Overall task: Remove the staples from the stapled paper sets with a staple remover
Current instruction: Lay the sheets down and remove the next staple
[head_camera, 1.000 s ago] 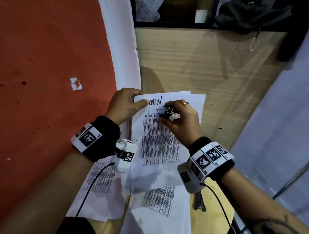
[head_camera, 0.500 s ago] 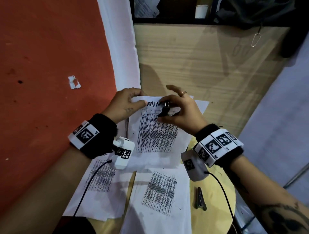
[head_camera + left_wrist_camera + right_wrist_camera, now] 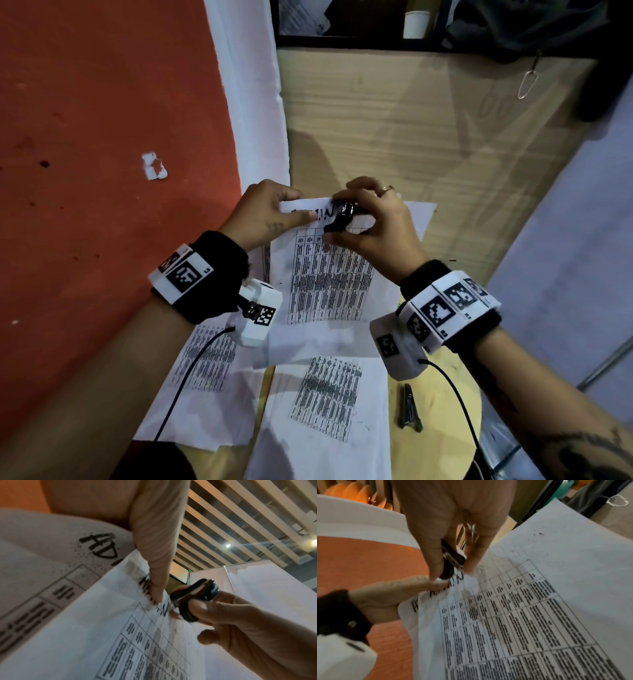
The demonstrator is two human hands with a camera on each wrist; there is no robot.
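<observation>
The right hand (image 3: 373,226) pinches a black staple remover (image 3: 340,219) between thumb and fingers (image 3: 202,607), its metal tip set against the top edge of the stapled paper set (image 3: 329,274), just beside the handwritten heading. The staple itself is too small to make out. At nine o'clock of the tool, the left hand (image 3: 263,216) grips the same top edge, thumb (image 3: 426,584) pressed flat on the sheet and the other fingers curled behind it, so the top of the paper lifts off the worktop (image 3: 428,144) and crumples slightly between the two hands.

More printed sheets lie around: one (image 3: 325,404) at six o'clock of the held set, another (image 3: 202,370) at seven o'clock under the left wrist, and a sheet (image 3: 418,219) beneath the held set showing at three o'clock. A small metal tool (image 3: 409,407), its kind unclear, lies on the worktop at five o'clock, near the right wrist's cable. A torn paper scrap (image 3: 154,166) sits on the red floor (image 3: 102,137) at ten o'clock, well apart. A white cup (image 3: 416,24) stands far off at twelve o'clock.
</observation>
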